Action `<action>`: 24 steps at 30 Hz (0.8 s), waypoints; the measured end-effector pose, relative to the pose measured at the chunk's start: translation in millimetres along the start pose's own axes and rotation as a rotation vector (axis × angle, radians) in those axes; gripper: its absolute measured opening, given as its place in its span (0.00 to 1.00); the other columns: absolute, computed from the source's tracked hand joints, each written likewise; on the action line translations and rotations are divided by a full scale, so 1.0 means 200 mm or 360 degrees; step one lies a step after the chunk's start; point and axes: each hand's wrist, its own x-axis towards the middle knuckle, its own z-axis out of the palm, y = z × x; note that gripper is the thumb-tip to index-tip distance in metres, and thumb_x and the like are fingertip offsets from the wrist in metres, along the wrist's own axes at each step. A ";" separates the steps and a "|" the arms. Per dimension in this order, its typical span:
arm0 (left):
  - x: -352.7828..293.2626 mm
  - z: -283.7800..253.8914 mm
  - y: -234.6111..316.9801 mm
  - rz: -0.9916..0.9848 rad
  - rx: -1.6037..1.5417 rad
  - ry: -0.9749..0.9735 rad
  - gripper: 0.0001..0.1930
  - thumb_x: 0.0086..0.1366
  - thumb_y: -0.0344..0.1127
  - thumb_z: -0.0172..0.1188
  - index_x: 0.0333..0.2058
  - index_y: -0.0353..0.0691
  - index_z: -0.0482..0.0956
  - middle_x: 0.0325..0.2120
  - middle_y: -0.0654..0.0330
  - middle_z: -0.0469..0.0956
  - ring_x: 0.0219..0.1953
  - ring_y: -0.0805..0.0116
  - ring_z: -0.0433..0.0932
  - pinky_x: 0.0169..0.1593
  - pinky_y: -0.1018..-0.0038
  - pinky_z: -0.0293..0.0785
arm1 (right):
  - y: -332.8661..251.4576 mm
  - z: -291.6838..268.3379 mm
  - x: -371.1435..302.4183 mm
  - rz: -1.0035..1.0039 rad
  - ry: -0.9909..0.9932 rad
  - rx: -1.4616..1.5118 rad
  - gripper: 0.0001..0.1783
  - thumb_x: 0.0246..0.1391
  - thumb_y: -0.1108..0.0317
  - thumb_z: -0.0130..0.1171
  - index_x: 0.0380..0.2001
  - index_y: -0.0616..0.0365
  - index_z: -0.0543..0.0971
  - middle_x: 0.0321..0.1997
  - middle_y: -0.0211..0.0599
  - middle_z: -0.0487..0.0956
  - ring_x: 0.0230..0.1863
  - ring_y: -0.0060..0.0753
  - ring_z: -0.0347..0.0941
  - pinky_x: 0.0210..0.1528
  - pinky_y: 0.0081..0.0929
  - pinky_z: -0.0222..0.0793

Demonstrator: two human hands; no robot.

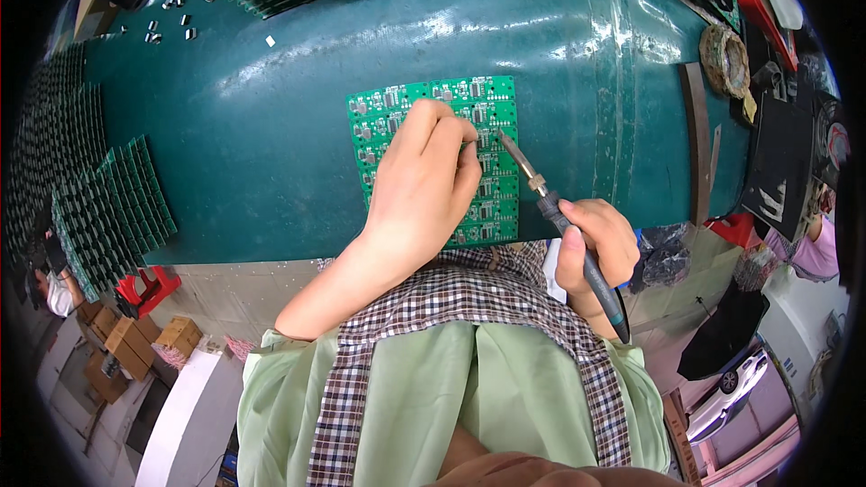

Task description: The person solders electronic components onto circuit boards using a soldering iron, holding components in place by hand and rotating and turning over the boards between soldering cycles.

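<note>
I read the circuit panel (502,188) as bright green, flecked black and silver. Under it, I note a deep teal bench (253,162). Right of the panel: soldering iron (553,209), mostly dark grey. Below the panel: dark-and-white checked apron (469,298) over plain pale-green shirt (406,397).

Scene is brightly lit, light seemingly cast from overhead. White glare is streaked across the table (271,153) beyond the left hand (419,176), with more patches off to its right. Shadows around the hand are kept faint and soft. The hand and the board (496,212) under it are rendered fairly sharp. Stacks (117,207) well left of the hand are bent and softened by fisheye; outer corners are blacked out.
</note>
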 end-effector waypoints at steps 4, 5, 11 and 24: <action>-0.03 -0.01 0.02 -0.0077 0.0073 -0.0024 0.07 0.54 0.24 0.59 0.32 0.37 0.71 0.31 0.56 0.69 0.30 0.55 0.75 0.31 0.64 0.73 | 0.01 -0.01 -0.01 -0.0056 0.0008 -0.0001 0.08 0.44 0.73 0.57 0.27 0.68 0.78 0.18 0.43 0.76 0.17 0.37 0.74 0.21 0.27 0.70; -0.04 0.00 0.02 -0.0110 0.0041 -0.0025 0.07 0.54 0.23 0.59 0.32 0.37 0.72 0.31 0.57 0.71 0.28 0.59 0.75 0.30 0.68 0.71 | 0.01 0.00 -0.01 -0.0054 -0.0008 0.0012 0.08 0.44 0.73 0.57 0.26 0.68 0.78 0.18 0.42 0.76 0.17 0.37 0.74 0.20 0.27 0.70; -0.04 0.02 0.01 -0.0130 -0.0001 -0.0029 0.07 0.55 0.22 0.58 0.33 0.37 0.72 0.30 0.58 0.71 0.25 0.63 0.73 0.27 0.72 0.69 | 0.02 0.01 0.00 -0.0047 -0.0054 -0.0008 0.07 0.41 0.75 0.57 0.26 0.67 0.78 0.18 0.41 0.76 0.17 0.36 0.74 0.20 0.26 0.69; -0.06 0.02 0.00 0.0081 0.0243 -0.0153 0.05 0.57 0.26 0.57 0.31 0.40 0.70 0.28 0.59 0.66 0.25 0.59 0.74 0.25 0.64 0.72 | 0.01 0.02 -0.05 -0.0098 -0.0007 0.0014 0.07 0.42 0.74 0.58 0.26 0.66 0.78 0.18 0.40 0.76 0.17 0.35 0.74 0.20 0.26 0.69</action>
